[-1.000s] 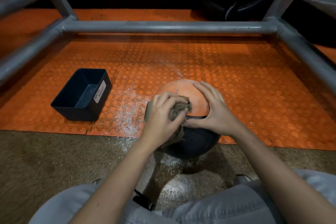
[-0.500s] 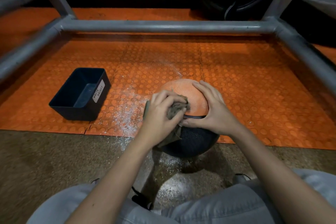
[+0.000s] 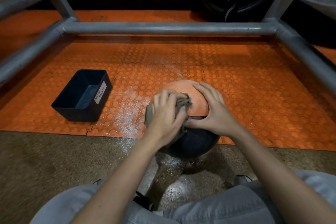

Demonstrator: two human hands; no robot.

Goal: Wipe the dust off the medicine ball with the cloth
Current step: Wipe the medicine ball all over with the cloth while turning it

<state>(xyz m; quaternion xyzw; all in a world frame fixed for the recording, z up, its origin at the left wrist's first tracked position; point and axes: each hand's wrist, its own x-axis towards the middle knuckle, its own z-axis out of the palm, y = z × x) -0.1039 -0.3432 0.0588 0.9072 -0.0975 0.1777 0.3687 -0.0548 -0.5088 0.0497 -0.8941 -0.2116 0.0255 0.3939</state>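
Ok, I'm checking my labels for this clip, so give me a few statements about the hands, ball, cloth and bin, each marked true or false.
1. The left hand grips the cloth against the ball. True.
2. The right hand hangs clear of the ball. False: it rests on the ball, fingers spread over its top.
3. The bin stands open to the left of the ball. True.
4. The ball is orange all over. False: the top is orange, the lower part dark.
5. White dust lies on the mat between bin and ball. True.
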